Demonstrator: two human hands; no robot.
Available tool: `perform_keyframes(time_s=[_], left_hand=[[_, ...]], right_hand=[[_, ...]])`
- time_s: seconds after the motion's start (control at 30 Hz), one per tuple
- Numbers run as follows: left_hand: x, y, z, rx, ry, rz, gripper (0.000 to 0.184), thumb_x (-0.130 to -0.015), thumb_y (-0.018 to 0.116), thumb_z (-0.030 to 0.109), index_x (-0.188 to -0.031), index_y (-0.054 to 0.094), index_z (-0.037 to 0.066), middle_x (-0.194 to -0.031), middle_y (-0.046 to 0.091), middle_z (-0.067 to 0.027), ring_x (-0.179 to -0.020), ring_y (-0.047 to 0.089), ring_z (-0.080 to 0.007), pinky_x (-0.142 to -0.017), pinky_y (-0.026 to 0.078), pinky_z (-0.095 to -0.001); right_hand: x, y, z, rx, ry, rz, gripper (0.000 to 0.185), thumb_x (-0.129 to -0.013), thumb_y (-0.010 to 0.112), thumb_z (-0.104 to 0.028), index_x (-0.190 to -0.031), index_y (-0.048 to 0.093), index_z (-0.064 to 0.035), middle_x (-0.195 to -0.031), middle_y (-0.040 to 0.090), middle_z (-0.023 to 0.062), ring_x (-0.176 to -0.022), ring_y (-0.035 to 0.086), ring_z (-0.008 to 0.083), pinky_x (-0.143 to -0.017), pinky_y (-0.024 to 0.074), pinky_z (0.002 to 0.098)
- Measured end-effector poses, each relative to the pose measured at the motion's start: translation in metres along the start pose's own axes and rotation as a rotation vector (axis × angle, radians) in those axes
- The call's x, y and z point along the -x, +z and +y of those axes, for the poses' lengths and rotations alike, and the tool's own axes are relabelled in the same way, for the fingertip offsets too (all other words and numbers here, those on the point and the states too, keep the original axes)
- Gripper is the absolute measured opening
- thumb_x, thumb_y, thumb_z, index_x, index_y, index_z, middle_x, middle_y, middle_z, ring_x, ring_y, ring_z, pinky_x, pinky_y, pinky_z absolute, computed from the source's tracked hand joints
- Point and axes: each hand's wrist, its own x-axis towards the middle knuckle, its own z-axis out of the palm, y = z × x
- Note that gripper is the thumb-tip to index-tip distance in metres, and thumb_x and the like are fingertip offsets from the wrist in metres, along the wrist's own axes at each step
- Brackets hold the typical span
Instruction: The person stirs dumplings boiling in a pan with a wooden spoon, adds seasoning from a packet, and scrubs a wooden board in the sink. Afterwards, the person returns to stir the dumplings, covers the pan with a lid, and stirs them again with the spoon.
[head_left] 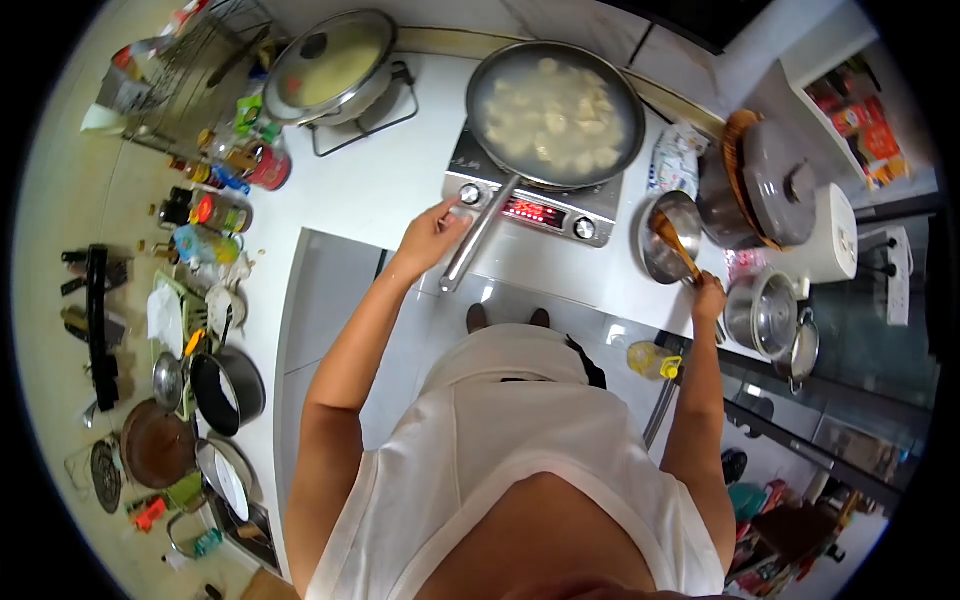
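My left hand (pixel 437 236) is beside the left knob (pixel 470 194) of the induction cooker (pixel 555 207), thumb and fingers apart. Whether a fingertip touches the knob, I cannot tell. On the cooker, whose display glows red, sits a frying pan (pixel 477 82) with pale chunks (pixel 560 125) in cloudy, steaming liquid. Its metal handle (pixel 480 235) points toward me, just right of my left hand. My right hand (pixel 709 297) is closed round the end of a wooden spoon (pixel 676 243). The spoon's head rests in a metal bowl (pixel 652 262) to the right of the cooker.
A lidded pan (pixel 335 75) stands on a rack at back left. Bottles and jars (pixel 225 213) line the left counter, with a dark pot (pixel 230 390) nearer. At right are a large lidded pot (pixel 780 185) and a glass-lidded pot (pixel 765 312). An oil bottle (pixel 652 361) stands below.
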Motion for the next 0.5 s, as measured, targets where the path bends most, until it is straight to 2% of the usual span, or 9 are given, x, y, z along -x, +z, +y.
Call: perform_keyframes(time_s=[0.13, 0.17, 0.27, 0.37, 0.47, 0.5], left_hand=[[-0.019, -0.044, 0.004, -0.003, 0.014, 0.162, 0.049, -0.091, 0.062, 0.032, -0.132, 0.054, 0.004, -0.079, 0.057, 0.0008, -0.072, 0.052, -0.0078, -0.063, 0.044, -0.0233], [-0.021, -0.056, 0.013, 0.056, 0.008, 0.222, 0.048, -0.089, 0.065, 0.031, -0.126, 0.058, 0.001, -0.077, 0.056, -0.0015, -0.068, 0.049, -0.0088, -0.061, 0.042, -0.0240], [-0.039, -0.092, 0.020, 0.107, 0.058, 0.339, 0.048, -0.088, 0.065, 0.031, -0.125, 0.059, 0.002, -0.078, 0.058, -0.0015, -0.068, 0.050, -0.0085, -0.060, 0.043, -0.0236], [-0.068, -0.134, 0.020, 0.007, 0.058, 0.434, 0.046, -0.089, 0.063, 0.030, -0.128, 0.057, 0.005, -0.090, 0.063, -0.0009, -0.078, 0.055, -0.0098, -0.068, 0.046, -0.0247], [-0.104, -0.176, 0.018, -0.174, 0.094, 0.514, 0.054, -0.087, 0.066, 0.032, -0.131, 0.054, 0.003, -0.096, 0.066, -0.0044, -0.082, 0.058, -0.0109, -0.071, 0.046, -0.0257], [-0.118, -0.189, 0.017, -0.261, 0.098, 0.574, 0.056, -0.086, 0.067, 0.033, -0.131, 0.053, 0.003, -0.098, 0.067, -0.0072, -0.085, 0.061, -0.0141, -0.074, 0.047, -0.0281]], right_hand=[[0.002, 0.004, 0.003, -0.069, 0.029, 0.014, 0.024, -0.084, 0.057, -0.010, -0.105, 0.067, -0.0110, -0.092, 0.066, 0.0148, -0.084, 0.064, 0.0338, -0.076, 0.0513, 0.0427], [0.002, 0.007, 0.006, -0.074, 0.019, 0.024, 0.025, -0.084, 0.057, -0.010, -0.106, 0.067, -0.0112, -0.093, 0.066, 0.0146, -0.085, 0.064, 0.0335, -0.076, 0.0514, 0.0425], [0.005, 0.012, 0.008, -0.086, -0.007, 0.054, 0.028, -0.084, 0.057, -0.008, -0.110, 0.065, -0.0118, -0.097, 0.066, 0.0140, -0.087, 0.064, 0.0330, -0.078, 0.0517, 0.0421], [0.006, 0.007, 0.005, -0.088, -0.013, 0.064, 0.031, -0.084, 0.058, -0.008, -0.113, 0.064, -0.0126, -0.104, 0.064, 0.0143, -0.091, 0.063, 0.0338, -0.080, 0.0515, 0.0423], [0.011, 0.003, 0.001, -0.085, 0.018, 0.072, 0.034, -0.083, 0.059, -0.009, -0.116, 0.063, -0.0131, -0.114, 0.061, 0.0160, -0.096, 0.062, 0.0358, -0.083, 0.0509, 0.0428], [0.013, 0.000, -0.002, -0.087, 0.023, 0.092, 0.035, -0.083, 0.060, -0.008, -0.117, 0.062, -0.0132, -0.118, 0.059, 0.0168, -0.097, 0.062, 0.0367, -0.084, 0.0507, 0.0430]])
